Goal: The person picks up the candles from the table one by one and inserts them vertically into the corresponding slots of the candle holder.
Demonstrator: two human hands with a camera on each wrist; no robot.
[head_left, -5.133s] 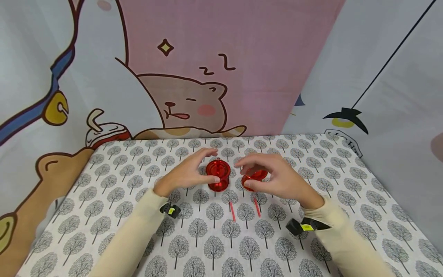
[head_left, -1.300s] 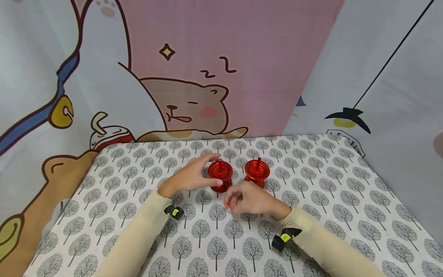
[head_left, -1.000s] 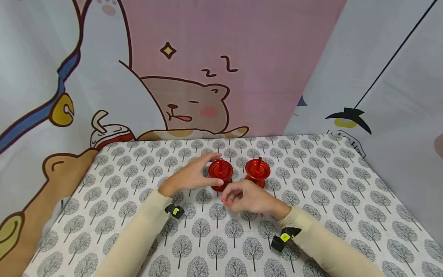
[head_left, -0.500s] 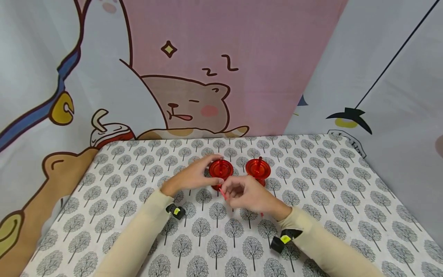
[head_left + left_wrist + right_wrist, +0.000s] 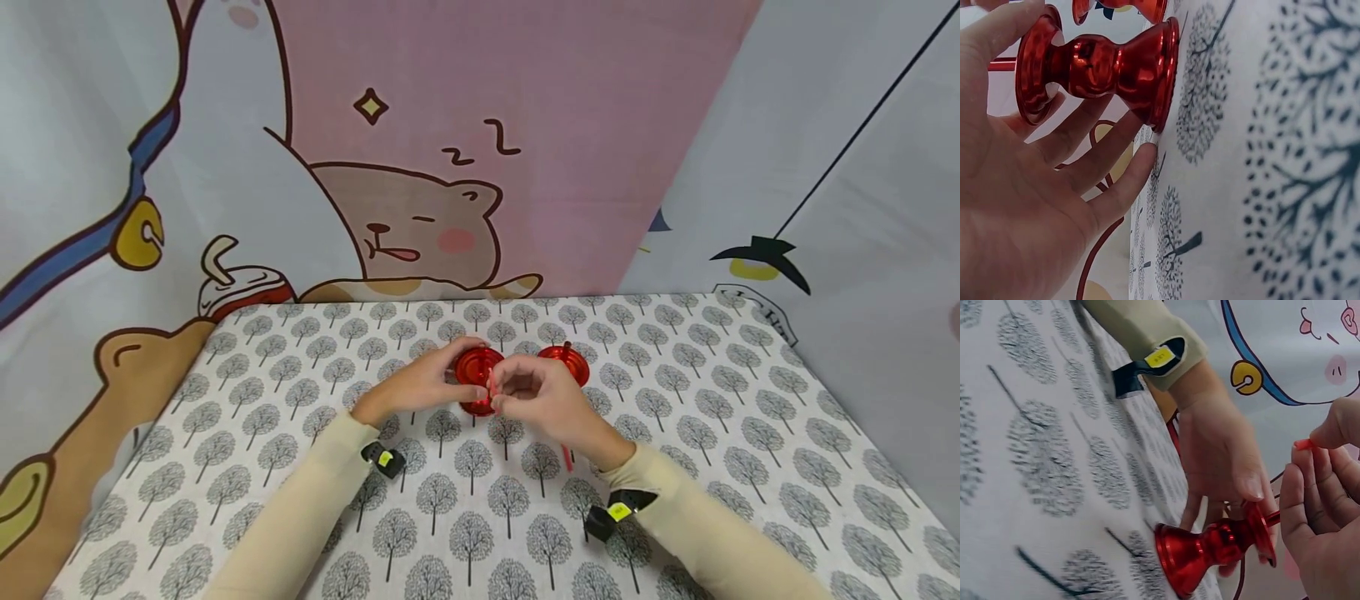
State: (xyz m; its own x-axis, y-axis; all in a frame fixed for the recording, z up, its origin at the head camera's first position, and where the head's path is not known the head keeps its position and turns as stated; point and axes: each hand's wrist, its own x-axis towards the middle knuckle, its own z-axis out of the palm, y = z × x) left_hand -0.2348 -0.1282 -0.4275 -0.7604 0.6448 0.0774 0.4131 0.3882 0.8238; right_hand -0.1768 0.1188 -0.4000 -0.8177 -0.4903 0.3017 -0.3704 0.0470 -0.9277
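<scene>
Two shiny red metal candle holders stand upright, each with a flared foot, a dish and a thin central post. My left hand (image 5: 423, 382) holds the left candle holder (image 5: 478, 364) around its dish, thumb on the near side and fingers behind; the left wrist view shows the waisted stem of this holder (image 5: 1094, 65). Above its near rim, my right hand (image 5: 543, 393) pinches a short, thin pinkish-red stick (image 5: 1303, 444) between thumb and fingertips. Part of the right candle holder (image 5: 576, 368) is hidden behind the right hand.
Another thin pinkish-red stick (image 5: 567, 458) lies on the tree-patterned tablecloth (image 5: 472, 500), near the right wrist. A cartoon-printed curtain (image 5: 585, 150) rises behind the table.
One stick has left the cloth and is in my right hand. Over the last second that hand has risen forward to the left holder's dish, tilting the stick up. The left hand stays around its holder.
</scene>
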